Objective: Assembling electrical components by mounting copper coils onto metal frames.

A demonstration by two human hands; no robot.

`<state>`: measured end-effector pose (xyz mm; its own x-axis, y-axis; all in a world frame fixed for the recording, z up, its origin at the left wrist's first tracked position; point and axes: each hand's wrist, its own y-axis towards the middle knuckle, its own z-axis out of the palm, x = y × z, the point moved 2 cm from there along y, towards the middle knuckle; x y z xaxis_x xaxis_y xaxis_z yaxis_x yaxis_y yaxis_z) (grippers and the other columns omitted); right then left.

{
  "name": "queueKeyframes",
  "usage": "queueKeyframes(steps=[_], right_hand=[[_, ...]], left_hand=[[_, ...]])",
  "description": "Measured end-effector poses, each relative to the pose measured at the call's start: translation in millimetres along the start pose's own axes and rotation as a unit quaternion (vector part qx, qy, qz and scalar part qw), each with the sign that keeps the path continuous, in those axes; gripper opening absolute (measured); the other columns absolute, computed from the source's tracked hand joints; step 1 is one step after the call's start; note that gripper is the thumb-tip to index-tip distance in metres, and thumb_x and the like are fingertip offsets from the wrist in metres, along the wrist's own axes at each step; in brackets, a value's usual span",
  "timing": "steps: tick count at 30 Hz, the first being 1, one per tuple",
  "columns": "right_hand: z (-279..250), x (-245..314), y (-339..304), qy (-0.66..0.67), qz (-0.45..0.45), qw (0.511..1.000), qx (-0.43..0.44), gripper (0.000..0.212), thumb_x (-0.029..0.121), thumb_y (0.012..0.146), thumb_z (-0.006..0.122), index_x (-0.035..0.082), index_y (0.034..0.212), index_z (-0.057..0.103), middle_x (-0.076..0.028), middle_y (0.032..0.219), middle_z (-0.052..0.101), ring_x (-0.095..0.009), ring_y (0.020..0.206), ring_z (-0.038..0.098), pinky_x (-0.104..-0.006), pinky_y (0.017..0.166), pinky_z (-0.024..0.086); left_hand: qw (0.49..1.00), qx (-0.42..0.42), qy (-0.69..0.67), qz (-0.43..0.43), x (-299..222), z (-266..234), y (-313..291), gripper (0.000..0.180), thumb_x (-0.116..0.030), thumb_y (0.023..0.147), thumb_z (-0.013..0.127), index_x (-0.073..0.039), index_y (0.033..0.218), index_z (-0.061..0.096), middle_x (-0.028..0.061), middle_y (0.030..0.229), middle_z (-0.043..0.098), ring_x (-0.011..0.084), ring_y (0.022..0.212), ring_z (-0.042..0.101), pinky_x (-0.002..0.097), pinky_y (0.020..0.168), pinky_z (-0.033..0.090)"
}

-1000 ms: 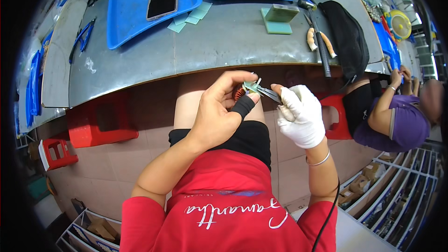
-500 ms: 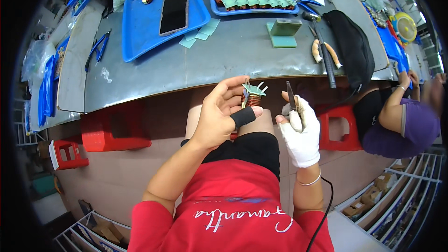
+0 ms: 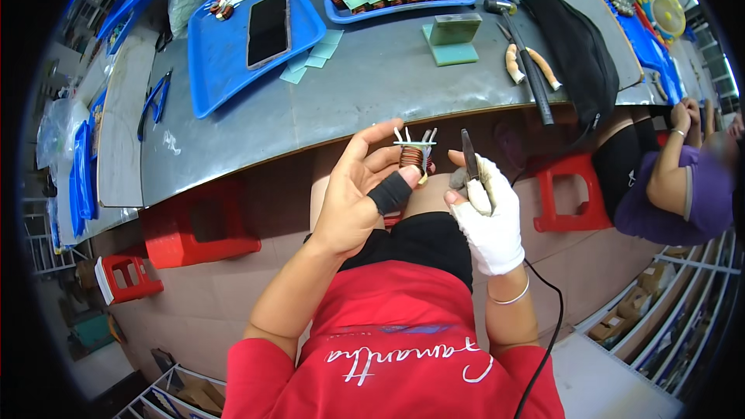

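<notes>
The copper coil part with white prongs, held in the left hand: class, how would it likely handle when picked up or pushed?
The coil part looks small, pinched by fingertips of the left hand, so probably light. Its thin white prongs might bend or snag. The rounded copper winding could roll if pushed.

A red short-sleeved shirt with white cursive lettering across the chest is worn, along with black shorts. The left hand [image 3: 353, 194] is left bare except for a black sleeve fitted over the thumb. The right hand [image 3: 485, 213] is covered by a white glove, and a thin silver bangle is seen on that wrist.
</notes>
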<state>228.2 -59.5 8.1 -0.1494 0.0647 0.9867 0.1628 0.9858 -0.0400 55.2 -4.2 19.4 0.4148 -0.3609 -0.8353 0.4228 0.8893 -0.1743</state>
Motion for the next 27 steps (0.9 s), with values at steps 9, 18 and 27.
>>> queueKeyframes(steps=[9,18,27], right_hand=[[13.0,0.7,2.4,0.213,0.076,0.973,0.047,0.049,0.001,0.079,0.074,0.000,0.124,0.054,-0.004,0.099,0.060,-0.009,0.089,0.058,-0.0223,0.078,0.050],[18.7,3.6,1.3,0.272,0.096,0.957,0.030,0.044,-0.001,0.077,0.075,0.000,0.116,0.055,-0.004,0.099,0.060,-0.009,0.087,0.058,-0.0223,0.076,0.050],[17.9,10.6,2.9,0.219,0.082,0.972,-0.003,0.047,0.000,0.077,0.076,0.000,0.118,0.054,-0.004,0.101,0.061,-0.009,0.089,0.058,-0.0235,0.076,0.050]], left_hand=[[0.994,0.056,-0.076,-0.058,5.2,5.3,-7.9,0.045,-0.032,0.100,0.050,0.000,0.131,0.040,0.0177,0.125,0.056,0.0274,0.103,0.066,0.0365,0.088,0.057],[0.994,0.057,-0.075,-0.063,9.9,-1.0,-9.1,0.051,-0.037,0.097,0.053,-0.003,0.133,0.039,0.0148,0.121,0.058,0.0235,0.100,0.066,0.0343,0.084,0.058],[0.996,0.034,0.061,-0.060,2.8,-14.6,-2.4,0.040,-0.014,0.098,0.054,-0.001,0.135,0.047,0.0126,0.114,0.062,0.0175,0.097,0.065,0.0287,0.083,0.054]])
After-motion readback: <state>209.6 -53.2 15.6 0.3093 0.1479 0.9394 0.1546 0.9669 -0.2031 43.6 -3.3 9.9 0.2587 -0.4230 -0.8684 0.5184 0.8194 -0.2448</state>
